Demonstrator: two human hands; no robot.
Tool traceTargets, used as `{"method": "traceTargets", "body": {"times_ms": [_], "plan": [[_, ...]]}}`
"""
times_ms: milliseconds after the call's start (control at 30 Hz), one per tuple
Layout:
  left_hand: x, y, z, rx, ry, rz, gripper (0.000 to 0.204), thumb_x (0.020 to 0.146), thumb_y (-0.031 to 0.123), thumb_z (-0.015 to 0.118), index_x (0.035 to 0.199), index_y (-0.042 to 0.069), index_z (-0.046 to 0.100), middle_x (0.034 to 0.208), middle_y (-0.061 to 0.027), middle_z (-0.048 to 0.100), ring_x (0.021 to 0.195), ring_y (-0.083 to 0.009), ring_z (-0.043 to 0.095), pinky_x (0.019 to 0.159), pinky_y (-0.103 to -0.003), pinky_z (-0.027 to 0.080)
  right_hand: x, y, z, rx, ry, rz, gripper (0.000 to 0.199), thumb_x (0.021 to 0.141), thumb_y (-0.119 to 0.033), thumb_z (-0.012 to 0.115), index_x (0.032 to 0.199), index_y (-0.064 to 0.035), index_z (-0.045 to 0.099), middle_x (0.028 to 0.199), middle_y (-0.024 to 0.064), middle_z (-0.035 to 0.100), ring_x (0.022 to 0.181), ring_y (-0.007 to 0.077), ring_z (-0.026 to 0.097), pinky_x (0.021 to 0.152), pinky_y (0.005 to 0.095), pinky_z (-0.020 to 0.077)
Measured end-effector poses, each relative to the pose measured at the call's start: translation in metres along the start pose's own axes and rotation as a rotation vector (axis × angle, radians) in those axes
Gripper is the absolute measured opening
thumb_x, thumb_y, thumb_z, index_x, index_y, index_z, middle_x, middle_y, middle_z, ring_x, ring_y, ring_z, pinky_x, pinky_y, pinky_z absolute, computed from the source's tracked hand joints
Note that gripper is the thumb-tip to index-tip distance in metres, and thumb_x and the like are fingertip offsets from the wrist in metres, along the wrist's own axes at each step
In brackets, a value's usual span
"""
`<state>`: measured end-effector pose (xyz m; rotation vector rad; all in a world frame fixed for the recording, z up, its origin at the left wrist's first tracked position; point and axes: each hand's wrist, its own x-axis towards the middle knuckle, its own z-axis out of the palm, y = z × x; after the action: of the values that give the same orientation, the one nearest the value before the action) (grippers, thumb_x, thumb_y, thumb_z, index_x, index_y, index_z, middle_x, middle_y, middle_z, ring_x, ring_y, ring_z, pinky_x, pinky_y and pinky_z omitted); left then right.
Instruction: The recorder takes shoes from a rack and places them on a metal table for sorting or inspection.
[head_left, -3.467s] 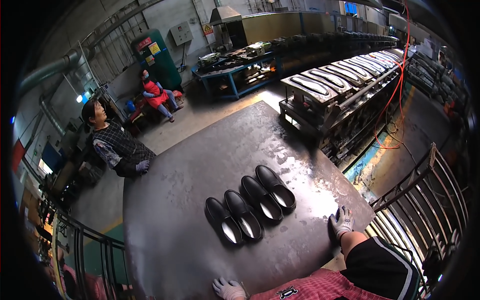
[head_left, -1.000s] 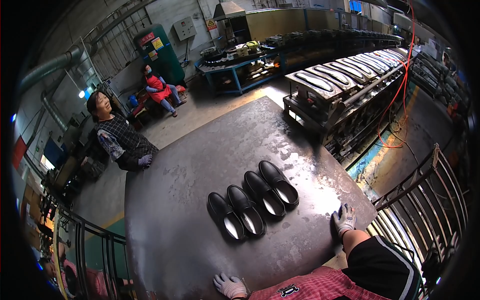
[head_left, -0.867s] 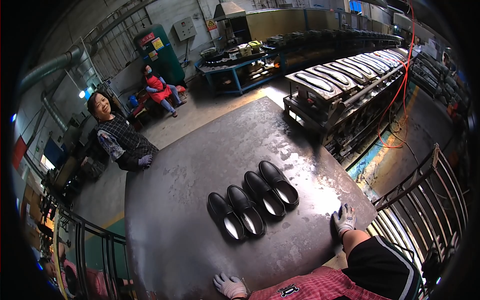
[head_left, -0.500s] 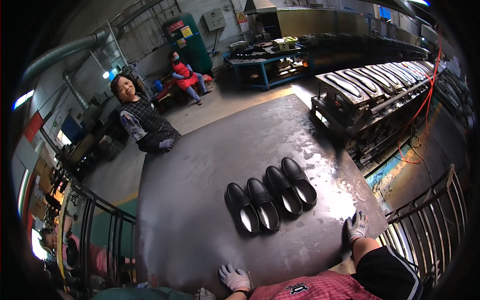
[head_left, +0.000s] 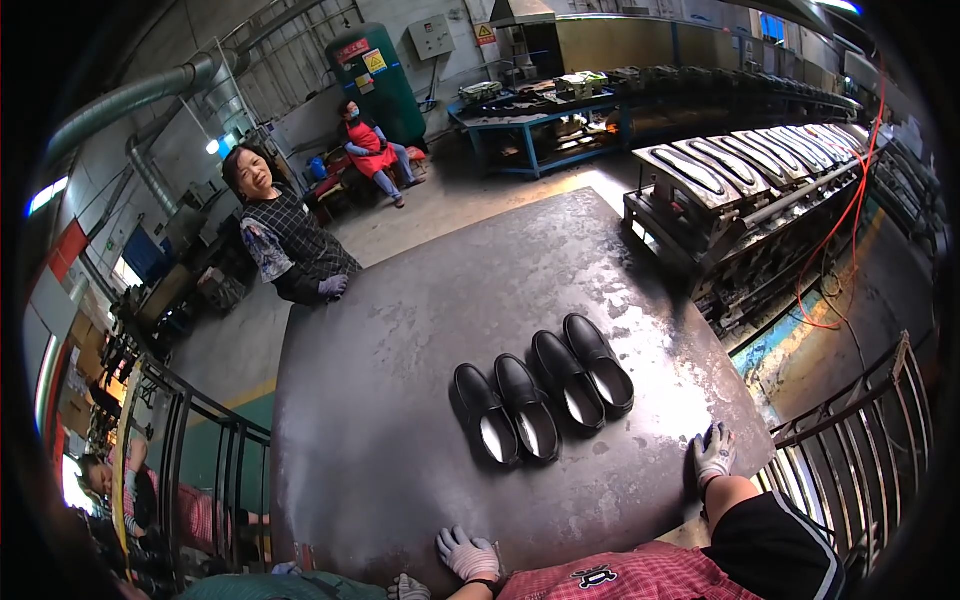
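Ahead of the left hand (head_left: 467, 555) and to the left of the right hand (head_left: 714, 455), both gloved, empty and laid with fingers extended on the dark table (head_left: 370, 400) beneath them, four black slip-on shoes (head_left: 525, 390) stand in a row, toes pointing away.

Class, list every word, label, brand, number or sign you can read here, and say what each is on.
No text reads clearly:
Red label on the green tank: too small.
Yellow label below it: too small.
Yellow wall sign: too small.
Dark emblem on the checked garment: unclear.
Black shoes: none legible.
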<state>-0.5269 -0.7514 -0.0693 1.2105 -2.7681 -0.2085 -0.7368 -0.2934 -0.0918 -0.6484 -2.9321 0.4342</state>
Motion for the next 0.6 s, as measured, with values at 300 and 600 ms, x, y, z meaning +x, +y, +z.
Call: {"method": "traceTargets", "body": {"times_ms": [300, 600], "plan": [[0.0, -0.0036, 0.0056, 0.016, -0.008, 0.0, 0.051, 0.078, 0.021, 0.058, 0.127, 0.008, 0.05, 0.141, -0.0189, 0.041, 0.135, -0.0362, 0.033, 0.111, -0.052, 0.029, 0.0006, 0.0036, 0.0055, -0.007, 0.0, 0.001, 0.06, 0.084, -0.042, 0.063, 0.132, -0.0069, 0.052, 0.145, 0.0129, 0.044, 0.135, 0.038, 0.036, 0.112, 0.0502, 0.0277], [0.0, -0.0043, 0.0058, 0.023, 0.013, 0.015, 0.05, 0.078, 0.021, 0.059, 0.126, 0.008, 0.051, 0.14, -0.019, 0.042, 0.135, -0.0363, 0.034, 0.111, -0.051, 0.03, -0.0005, 0.0003, 0.0004, -0.009, -0.008, 0.005, 0.06, 0.085, -0.042, 0.062, 0.133, -0.0071, 0.052, 0.144, 0.0128, 0.044, 0.135, 0.0384, 0.036, 0.112, 0.0501, 0.0277]]}}
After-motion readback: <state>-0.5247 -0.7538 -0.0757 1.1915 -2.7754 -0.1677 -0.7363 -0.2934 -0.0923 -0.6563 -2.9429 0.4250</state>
